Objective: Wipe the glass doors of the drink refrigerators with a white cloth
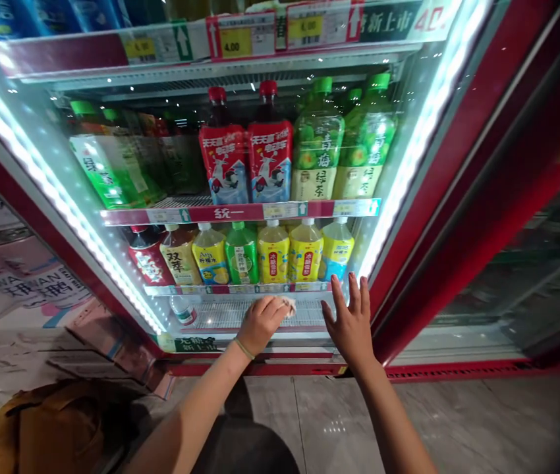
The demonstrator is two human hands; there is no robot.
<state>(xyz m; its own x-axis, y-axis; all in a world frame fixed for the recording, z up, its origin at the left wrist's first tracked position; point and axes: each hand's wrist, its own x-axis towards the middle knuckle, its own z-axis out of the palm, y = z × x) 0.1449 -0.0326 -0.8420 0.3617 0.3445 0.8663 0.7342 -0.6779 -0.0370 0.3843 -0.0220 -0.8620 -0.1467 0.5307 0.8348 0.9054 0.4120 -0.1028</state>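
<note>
white light strips (423, 141) glare (right edge dim).

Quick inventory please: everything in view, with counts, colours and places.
Cooler: 1, red-framed, centre
Light strips: 2, white, cooler sides
Packs: several, blue, top left
Price labels: several, yellow-and-white, shelf edges
Red-capped bottles: 2 in front, red labels, middle shelf
Green-capped bottles: count unclear, green, middle shelf ends
Lower-shelf bottles: 7 in front, mostly yellow, mid-cooler
Cartons: several, white-and-pink, left
Bag: 1, brown, lower left
Floor tiles: several, grey, bottom
Glass-fronted unit: 1, dark, far right
Crumpled wad: 1, white, low centre
Left hand: 1, bare, low centre, pinching the wad
Right hand: 1, bare, open, low centre-right
</note>
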